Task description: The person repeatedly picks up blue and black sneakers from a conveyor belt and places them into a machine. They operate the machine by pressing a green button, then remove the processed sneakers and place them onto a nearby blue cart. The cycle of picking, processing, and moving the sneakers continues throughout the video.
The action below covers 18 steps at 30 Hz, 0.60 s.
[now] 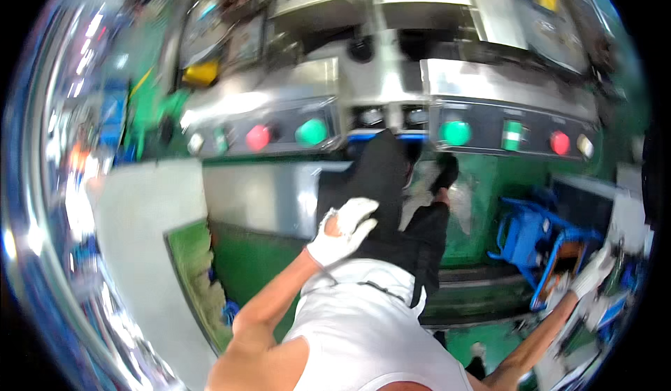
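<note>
My left hand [344, 234], in a white glove, hangs in front of my dark trousers [374, 181]. Its fingers are apart and nothing shows in them. Far to the right, my right hand [593, 273], also white-gloved, is stretched out beside a blue-rimmed bin [542, 290] and a cluttered surface. Motion smears its fingers, so whether it holds or touches anything is hidden. Ahead stand two control panels: the left panel [231, 136] has a red and a green button, and the right panel [482, 134] carries green and red ones too.
Behind the panels rise metal machine housings [321, 0]. A light grey table [150, 202] stands at left, next to a green-edged tray [203, 279] with pale contents. At right are a blue plastic chair or frame [521, 230] and a grey box [583, 199]. The floor [482, 244] is green.
</note>
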### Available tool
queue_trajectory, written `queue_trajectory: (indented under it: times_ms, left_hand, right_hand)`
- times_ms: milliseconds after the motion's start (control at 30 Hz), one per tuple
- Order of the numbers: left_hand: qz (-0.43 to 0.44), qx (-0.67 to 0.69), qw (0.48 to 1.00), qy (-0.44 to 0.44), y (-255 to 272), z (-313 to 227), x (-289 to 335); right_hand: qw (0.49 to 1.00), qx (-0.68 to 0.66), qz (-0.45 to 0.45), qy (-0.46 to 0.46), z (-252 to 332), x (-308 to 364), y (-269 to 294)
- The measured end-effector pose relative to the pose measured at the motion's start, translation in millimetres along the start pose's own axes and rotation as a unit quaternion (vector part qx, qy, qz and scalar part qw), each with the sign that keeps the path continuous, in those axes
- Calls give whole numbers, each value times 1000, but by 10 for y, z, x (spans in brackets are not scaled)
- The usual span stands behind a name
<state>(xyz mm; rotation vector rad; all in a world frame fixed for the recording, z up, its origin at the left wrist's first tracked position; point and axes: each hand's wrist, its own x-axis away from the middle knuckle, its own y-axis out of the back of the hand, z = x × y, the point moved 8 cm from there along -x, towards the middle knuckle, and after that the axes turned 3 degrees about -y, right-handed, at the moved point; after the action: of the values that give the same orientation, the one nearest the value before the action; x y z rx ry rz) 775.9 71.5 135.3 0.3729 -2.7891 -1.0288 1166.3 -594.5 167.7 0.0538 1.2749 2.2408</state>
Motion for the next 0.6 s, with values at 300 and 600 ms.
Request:
queue_trajectory:
  times_ms: [300,600]
  left_hand:
    - [-360,-28,881,307,748,1897,2366]
    - [-437,-235,501,709,480,2331,6064]
  right_hand:
    - [642,-177,708,235,3302,5571,-1314]
    - [195,9,675,712,3525,8927,-1101]
